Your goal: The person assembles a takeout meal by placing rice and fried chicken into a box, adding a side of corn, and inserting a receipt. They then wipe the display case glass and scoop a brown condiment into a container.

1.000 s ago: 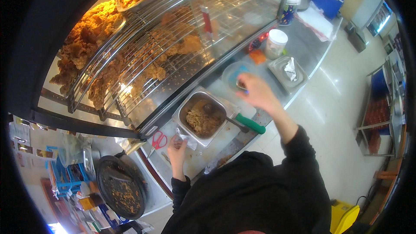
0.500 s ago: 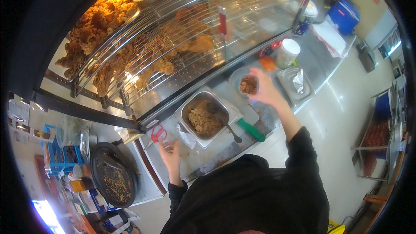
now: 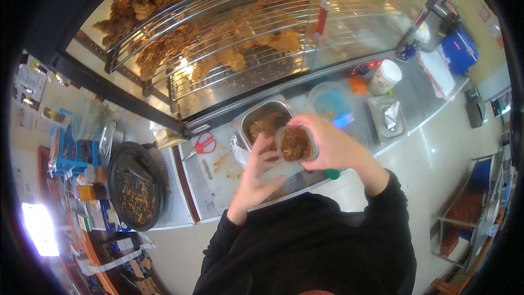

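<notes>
My right hand [image 3: 341, 145] grips a small clear tub [image 3: 295, 143] of brown, crumbly-looking food, tilted so that its open top shows. Close to the tub's left side is my left hand [image 3: 255, 177], its fingers apart and holding nothing. I cannot tell whether its fingertips touch the tub. Just behind both hands stands a square steel pan [image 3: 238, 124] with a light brown mash [image 3: 263, 127] in it, partly hidden by the tub and my hands. A green handle end [image 3: 332, 174] pokes out below my right hand.
Red-handled scissors [image 3: 204, 143] lie left of the pan. A round clear container [image 3: 330, 98], a white-lidded jar [image 3: 385, 76] and a small steel tray [image 3: 387, 120] stand to the right. Ahead rises a glass cabinet with fried pieces [image 3: 234, 57] on racks. A black round pan [image 3: 136, 186] sits at left.
My right hand has brought the tub leftward and nearer, from by the round container to in front of the steel pan. My left hand has moved right, up to the tub. The view has shifted.
</notes>
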Demonstrator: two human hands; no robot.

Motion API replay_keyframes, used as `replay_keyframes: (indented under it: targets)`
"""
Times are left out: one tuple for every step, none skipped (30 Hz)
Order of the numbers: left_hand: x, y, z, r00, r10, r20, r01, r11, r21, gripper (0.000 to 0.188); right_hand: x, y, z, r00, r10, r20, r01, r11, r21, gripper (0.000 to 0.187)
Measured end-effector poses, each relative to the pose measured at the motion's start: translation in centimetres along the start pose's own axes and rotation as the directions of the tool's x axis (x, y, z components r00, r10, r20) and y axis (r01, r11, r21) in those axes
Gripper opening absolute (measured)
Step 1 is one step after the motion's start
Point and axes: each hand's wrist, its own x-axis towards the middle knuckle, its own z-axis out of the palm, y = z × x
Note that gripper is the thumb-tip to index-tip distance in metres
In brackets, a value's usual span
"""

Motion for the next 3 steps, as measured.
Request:
replay_keyframes:
  targets:
    - [0.43,0.46,0.29,0.998,-0.027,0.053,0.033,0.991,-0.132,0.095,0.27,-0.56,0.26,0.999,-0.003,0.037,0.001,0.999,0.041,0.077]
    - [0.8,0.92,0.2,0.996,-0.033,0.086,0.043,0.992,-0.12,0.095,0.61,-1.07,0.56,0.998,-0.012,0.07,0.006,0.997,0.08,0.076]
    - [1.12,1.35,0.06,0.992,-0.043,0.119,0.056,0.992,-0.112,0.095,1.0,-1.54,0.86,0.993,0.022,0.118,-0.037,0.991,0.131,0.075]
